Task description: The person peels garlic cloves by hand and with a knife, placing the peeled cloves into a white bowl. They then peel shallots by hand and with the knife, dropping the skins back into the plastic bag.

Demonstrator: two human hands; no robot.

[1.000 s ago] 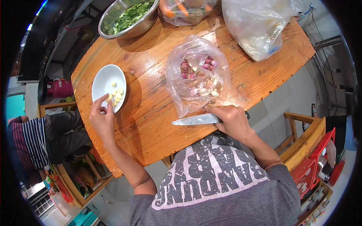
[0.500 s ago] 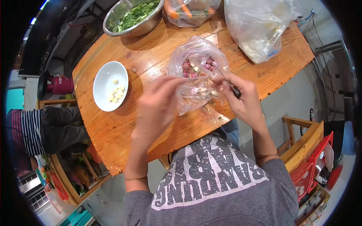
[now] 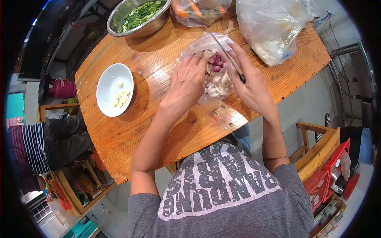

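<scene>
My right hand (image 3: 251,81) is closed on the dark handle of a knife (image 3: 224,50), its blade pointing up and away over a clear plastic bag (image 3: 190,49). Red shallots (image 3: 216,62) and pale garlic (image 3: 217,87) lie in the open bag. My left hand (image 3: 187,77) rests on the bag's left side, fingers bent at its opening; whatever is under the fingertips is hidden. To the left, a white oval bowl (image 3: 104,89) holds several peeled garlic cloves (image 3: 121,97).
A metal bowl of chopped greens (image 3: 113,27) stands at the table's far left edge. Beside it are a bag of carrots (image 3: 198,12) and a large plastic bag (image 3: 274,31). Another person (image 3: 33,144) stands left of the wooden table (image 3: 119,146).
My left hand has moved right and away from me onto the bag. The knife has swung to point farther away, and the bag has shifted and bunched up.
</scene>
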